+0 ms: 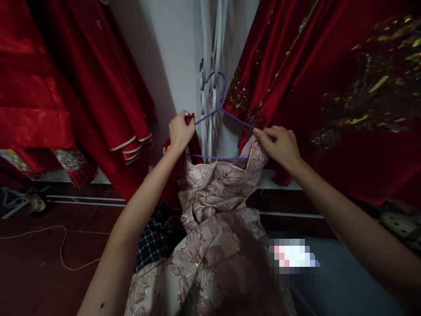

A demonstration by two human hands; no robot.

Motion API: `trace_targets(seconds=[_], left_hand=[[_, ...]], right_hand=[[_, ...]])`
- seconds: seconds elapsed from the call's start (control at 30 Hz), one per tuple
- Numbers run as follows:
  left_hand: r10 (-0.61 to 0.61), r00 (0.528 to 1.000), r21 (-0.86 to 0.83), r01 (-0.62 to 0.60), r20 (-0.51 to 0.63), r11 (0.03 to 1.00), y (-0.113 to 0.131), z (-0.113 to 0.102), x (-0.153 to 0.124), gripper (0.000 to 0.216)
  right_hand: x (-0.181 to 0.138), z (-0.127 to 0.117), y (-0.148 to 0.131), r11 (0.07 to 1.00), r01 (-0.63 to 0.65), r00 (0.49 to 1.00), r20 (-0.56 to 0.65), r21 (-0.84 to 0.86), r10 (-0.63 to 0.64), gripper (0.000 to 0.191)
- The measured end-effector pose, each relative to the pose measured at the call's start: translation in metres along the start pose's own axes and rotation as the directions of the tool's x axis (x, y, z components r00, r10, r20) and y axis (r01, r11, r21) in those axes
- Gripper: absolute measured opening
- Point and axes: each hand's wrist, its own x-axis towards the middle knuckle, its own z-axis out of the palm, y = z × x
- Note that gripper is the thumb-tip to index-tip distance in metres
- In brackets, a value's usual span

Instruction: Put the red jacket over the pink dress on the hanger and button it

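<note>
A pale pink dress (pixel 226 175) with a floral pattern and gold glitter hangs in front of me, its skirt spread toward me. The purple hanger (pixel 219 157) is inside its neckline, hook upward near the white metal rack. My left hand (pixel 182 131) is closed at the hanger's left end, around the dress's shoulder; its exact grip is partly hidden. A small dark red bit shows at those fingertips. On the other side, my right hand (pixel 279 144) pinches the dress's right shoulder strap against the hanger's end.
Red garments (pixel 98 79) hang at left, and a red gown (pixel 329 87) with gold sequins hangs at right. Between them stands the white rack (pixel 206 35). A cable (pixel 64 245) and shoes (pixel 37 204) lie on the floor. Checked dark cloth (pixel 153 241) is below my left arm.
</note>
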Motion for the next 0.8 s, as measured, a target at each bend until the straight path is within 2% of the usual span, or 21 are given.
trace_targets(seconds=[0.1,0.23,0.33,0.43,0.53,0.6,0.67,0.8], left_hand=[[0.071,0.997,-0.073,-0.069,0.032,0.995,0.025,0.009,-0.010,0.014],[0.151,0.984,-0.062,-0.145,0.099,0.987,0.038,0.000,-0.009,0.016],[0.193,0.969,0.019,-0.198,0.158,0.980,0.035,-0.010,-0.004,0.020],[0.205,0.954,0.126,-0.236,0.217,0.964,0.023,-0.013,-0.003,0.023],[0.167,0.922,0.165,-0.236,0.350,0.958,0.006,-0.012,-0.004,0.022],[0.136,0.890,0.113,-0.204,0.436,0.972,-0.005,-0.011,-0.001,0.020],[0.127,0.864,0.004,-0.148,0.488,0.989,-0.014,-0.012,0.005,0.020],[0.135,0.801,-0.235,0.008,0.584,0.972,-0.022,-0.020,0.019,0.022]], right_hand=[[-0.009,-0.004,-0.010,0.996,-0.028,0.997,0.070,0.080,0.022,0.054],[-0.009,-0.005,-0.014,0.965,-0.113,0.970,0.235,0.235,0.057,0.058],[0.005,0.004,-0.013,0.951,-0.210,0.937,0.325,0.228,0.129,0.062],[0.020,0.017,-0.008,0.962,-0.241,0.918,0.352,0.131,0.182,0.061],[0.031,0.025,0.002,0.958,-0.272,0.882,0.424,0.097,0.207,0.056],[0.039,0.027,0.009,0.927,-0.320,0.802,0.577,0.194,0.156,0.051],[0.050,0.027,0.010,0.878,-0.363,0.681,0.732,0.312,0.022,0.042],[0.069,0.039,-0.017,0.845,-0.380,0.435,0.879,0.375,-0.194,0.027]])
